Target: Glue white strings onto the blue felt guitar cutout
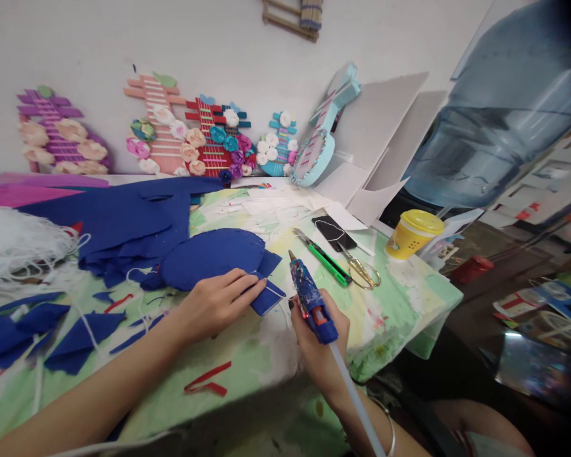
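My left hand (pixel 219 301) reaches over a blue fabric-covered piece (pixel 214 254) with a rounded body. Its fingers grip the squared end (pixel 268 298) of that piece, where a thin white cord (pixel 272 289) lies across. The thumb is hidden under the hand. My right hand (pixel 321 330) is closed around a blue hot glue gun (pixel 309 292), its nozzle pointing up and away from me. A long translucent glue stick (pixel 354 393) sticks out of the back of the gun. The nozzle is apart from the blue piece, to its right.
Blue fabric scraps (pixel 83 343) and white cord (pixel 23 244) cover the left. Red strips (pixel 209 381) lie in front. A green cutter (pixel 328 263), gold-handled scissors (pixel 361 273), a phone (pixel 334 233) and a yellow cup (pixel 413 235) are at right. Decorated guitar shapes (pixel 157 127) lean on the wall.
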The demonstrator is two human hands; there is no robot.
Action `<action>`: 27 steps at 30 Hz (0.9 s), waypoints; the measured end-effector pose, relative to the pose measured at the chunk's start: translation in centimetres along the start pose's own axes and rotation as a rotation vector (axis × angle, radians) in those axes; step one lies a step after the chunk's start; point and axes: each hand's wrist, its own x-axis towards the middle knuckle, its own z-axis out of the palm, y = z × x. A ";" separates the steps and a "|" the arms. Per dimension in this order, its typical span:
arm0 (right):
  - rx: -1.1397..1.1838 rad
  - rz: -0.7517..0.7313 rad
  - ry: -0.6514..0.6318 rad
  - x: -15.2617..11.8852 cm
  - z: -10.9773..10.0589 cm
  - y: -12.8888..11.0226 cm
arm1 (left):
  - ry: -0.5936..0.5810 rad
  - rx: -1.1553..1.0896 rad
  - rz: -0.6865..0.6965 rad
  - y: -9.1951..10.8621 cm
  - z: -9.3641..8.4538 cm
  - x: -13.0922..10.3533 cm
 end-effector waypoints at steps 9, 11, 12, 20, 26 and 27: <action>-0.008 -0.037 -0.016 0.0 0.1 -0.1 | 0.012 0.008 -0.017 -0.1 0.0 0.0; -0.008 -0.035 -0.024 0.0 0.1 -0.1 | 0.009 0.004 -0.026 -0.1 -0.1 0.0; -0.005 -0.032 -0.029 0.0 0.1 -0.2 | 0.013 0.002 -0.031 -0.1 -0.1 0.1; 0.036 0.029 -0.028 -0.1 0.7 -0.3 | 0.067 0.013 -0.041 -0.2 -0.4 0.3; 0.079 0.064 0.003 -0.1 1.3 -1.3 | 0.103 0.014 -0.069 -0.4 -1.0 0.4; 0.087 0.066 0.007 -0.1 1.4 -1.5 | 0.112 0.007 -0.076 -0.4 -1.0 0.3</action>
